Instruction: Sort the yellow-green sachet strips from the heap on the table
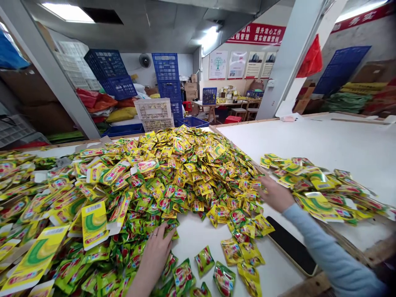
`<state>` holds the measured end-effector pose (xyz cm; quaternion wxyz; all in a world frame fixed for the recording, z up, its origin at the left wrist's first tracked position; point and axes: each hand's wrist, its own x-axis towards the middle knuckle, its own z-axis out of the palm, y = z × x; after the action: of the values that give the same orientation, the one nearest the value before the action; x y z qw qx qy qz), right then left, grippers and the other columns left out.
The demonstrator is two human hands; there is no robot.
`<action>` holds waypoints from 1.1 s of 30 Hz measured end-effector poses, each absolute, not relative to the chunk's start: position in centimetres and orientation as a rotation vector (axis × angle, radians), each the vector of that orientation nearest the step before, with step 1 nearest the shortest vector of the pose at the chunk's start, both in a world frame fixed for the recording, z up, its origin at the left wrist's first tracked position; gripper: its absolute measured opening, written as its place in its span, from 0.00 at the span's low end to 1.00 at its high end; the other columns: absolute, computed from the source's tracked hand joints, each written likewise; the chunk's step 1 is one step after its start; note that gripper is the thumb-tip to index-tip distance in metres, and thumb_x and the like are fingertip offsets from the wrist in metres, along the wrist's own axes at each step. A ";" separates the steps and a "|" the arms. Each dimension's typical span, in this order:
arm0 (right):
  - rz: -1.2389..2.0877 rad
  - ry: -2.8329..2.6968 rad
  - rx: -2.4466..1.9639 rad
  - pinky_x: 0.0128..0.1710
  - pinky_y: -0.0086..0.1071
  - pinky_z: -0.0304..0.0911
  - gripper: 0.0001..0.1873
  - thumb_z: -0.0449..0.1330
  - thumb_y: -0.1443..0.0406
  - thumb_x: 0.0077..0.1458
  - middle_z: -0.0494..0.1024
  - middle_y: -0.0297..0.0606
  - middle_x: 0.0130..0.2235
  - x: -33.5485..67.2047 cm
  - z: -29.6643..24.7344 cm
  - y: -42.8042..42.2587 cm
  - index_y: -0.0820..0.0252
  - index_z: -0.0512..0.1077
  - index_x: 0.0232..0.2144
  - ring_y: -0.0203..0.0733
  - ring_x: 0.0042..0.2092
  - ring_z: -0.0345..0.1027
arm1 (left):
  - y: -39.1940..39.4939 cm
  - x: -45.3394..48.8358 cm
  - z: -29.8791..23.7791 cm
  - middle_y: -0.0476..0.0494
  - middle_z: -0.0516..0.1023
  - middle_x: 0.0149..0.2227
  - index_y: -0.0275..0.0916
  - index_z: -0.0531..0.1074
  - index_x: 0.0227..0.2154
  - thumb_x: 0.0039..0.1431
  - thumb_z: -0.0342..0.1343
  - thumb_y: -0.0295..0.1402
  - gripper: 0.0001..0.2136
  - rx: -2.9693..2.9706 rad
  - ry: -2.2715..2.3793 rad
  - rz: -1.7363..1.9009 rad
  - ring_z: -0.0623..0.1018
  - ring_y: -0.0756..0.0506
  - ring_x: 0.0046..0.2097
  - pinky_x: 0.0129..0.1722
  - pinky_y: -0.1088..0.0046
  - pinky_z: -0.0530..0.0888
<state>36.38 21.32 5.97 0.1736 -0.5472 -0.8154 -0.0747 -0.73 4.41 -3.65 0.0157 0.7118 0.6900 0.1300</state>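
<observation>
My left hand (157, 247), with a ring on one finger, rests on green sachets (145, 225) at the near edge of a big heap. Its fingers are stretched and a little apart over them. At the heap's right side, my right hand (275, 193) reaches out of a light blue sleeve, its fingers slightly blurred and extended against yellow sachets (247, 183). No sachet shows clearly in either hand. Loose green sachets (224, 279) and yellow sachets (250, 279) lie on the white tabletop (198, 233) between my arms. A dark-screened phone (292, 246) lies beneath my right forearm.
Flat yellow cartons (94, 225) cover the left of the heap. More cartons (321, 206) lie past a wooden divider (343, 241) on the right. Behind the table stand white crates (154, 109), blue crates (167, 78) and a grey pillar (284, 62).
</observation>
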 end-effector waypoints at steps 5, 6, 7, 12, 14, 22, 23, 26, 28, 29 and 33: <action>0.144 -2.736 -1.042 0.50 0.41 0.56 0.18 0.63 0.67 0.45 0.64 0.43 0.55 25.6 1.1 18.1 0.54 0.70 0.42 0.49 0.56 0.56 | 3.8 -0.6 -2.8 0.39 0.74 0.45 0.41 0.69 0.46 0.59 0.43 0.37 0.16 1.774 2.001 0.915 0.73 0.40 0.47 0.47 0.58 0.70; 0.188 -2.748 -0.993 0.52 0.44 0.53 0.16 0.62 0.70 0.45 0.61 0.43 0.57 24.4 0.8 17.8 0.55 0.70 0.39 0.50 0.58 0.52 | 3.5 -0.4 -2.6 0.39 0.75 0.41 0.38 0.67 0.47 0.59 0.43 0.40 0.18 1.584 1.964 1.004 0.76 0.41 0.42 0.43 0.59 0.73; 0.227 -2.743 -0.961 0.54 0.46 0.51 0.13 0.60 0.73 0.46 0.60 0.45 0.58 23.7 0.6 17.6 0.57 0.70 0.36 0.51 0.59 0.50 | 3.2 -0.1 -2.5 0.39 0.76 0.37 0.36 0.65 0.47 0.58 0.43 0.44 0.20 1.383 1.914 1.083 0.77 0.41 0.35 0.37 0.61 0.75; 0.455 -2.635 -0.928 0.37 0.34 0.63 0.04 0.53 0.68 0.57 0.75 0.42 0.35 22.6 2.6 15.9 0.62 0.67 0.31 0.41 0.39 0.68 | 2.6 2.0 -2.3 0.39 0.74 0.39 0.35 0.59 0.49 0.46 0.54 0.52 0.32 0.688 1.520 1.316 0.78 0.43 0.29 0.29 0.64 0.77; 0.610 -2.582 -0.895 0.28 0.25 0.62 0.07 0.51 0.64 0.59 0.74 0.34 0.27 21.9 3.5 14.4 0.62 0.65 0.31 0.34 0.28 0.67 | 2.7 3.2 -2.2 0.39 0.74 0.42 0.39 0.59 0.50 0.43 0.57 0.51 0.33 0.574 1.429 1.326 0.79 0.43 0.31 0.32 0.63 0.77; 1.007 -2.056 -0.885 0.34 0.31 0.61 0.10 0.61 0.60 0.50 0.70 0.38 0.35 19.4 3.7 11.0 0.59 0.68 0.34 0.39 0.36 0.63 | 2.1 6.4 -0.3 0.45 0.77 0.32 0.37 0.68 0.46 0.43 0.60 0.47 0.27 0.631 1.284 1.361 0.76 0.46 0.25 0.31 0.66 0.76; 1.135 -1.930 -0.899 0.36 0.33 0.63 0.16 0.61 0.58 0.49 0.69 0.40 0.41 19.3 3.2 10.8 0.58 0.67 0.39 0.40 0.40 0.64 | 1.9 6.5 -0.3 0.44 0.77 0.33 0.37 0.68 0.46 0.44 0.60 0.47 0.27 0.662 1.306 1.369 0.77 0.45 0.28 0.32 0.66 0.76; 1.751 -1.552 -0.846 0.36 0.37 0.67 0.27 0.61 0.52 0.47 0.68 0.42 0.46 19.2 1.7 9.8 0.55 0.62 0.47 0.44 0.43 0.66 | 1.7 6.6 -0.3 0.39 0.77 0.39 0.37 0.70 0.45 0.51 0.54 0.46 0.22 0.829 1.417 1.411 0.76 0.41 0.41 0.44 0.64 0.73; 2.020 -1.412 -0.776 0.33 0.37 0.69 0.25 0.61 0.50 0.45 0.72 0.40 0.38 19.1 0.8 9.3 0.59 0.66 0.41 0.43 0.37 0.71 | 1.9 6.1 -0.1 0.38 0.73 0.45 0.39 0.71 0.43 0.55 0.49 0.44 0.18 1.094 1.558 1.436 0.72 0.41 0.49 0.50 0.61 0.68; 2.061 -1.381 -0.757 0.30 0.35 0.70 0.23 0.62 0.50 0.45 0.73 0.38 0.33 19.0 0.6 9.2 0.61 0.67 0.38 0.41 0.33 0.72 | 2.0 5.4 0.1 0.38 0.71 0.47 0.41 0.72 0.43 0.57 0.47 0.43 0.17 1.261 1.676 1.434 0.70 0.40 0.51 0.52 0.59 0.66; 1.973 -1.373 -0.770 0.18 0.25 0.63 0.21 0.62 0.51 0.45 0.73 0.34 0.26 19.9 0.6 9.5 0.64 0.68 0.29 0.35 0.22 0.69 | 2.8 -0.7 2.0 0.33 0.65 0.51 0.39 0.68 0.48 0.52 0.52 0.44 0.22 1.864 2.401 1.285 0.62 0.34 0.55 0.55 0.50 0.58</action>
<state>19.86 9.51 0.62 0.3036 -0.2908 -0.5182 0.7448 -0.66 2.84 1.98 -0.0790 0.5632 0.7252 0.3882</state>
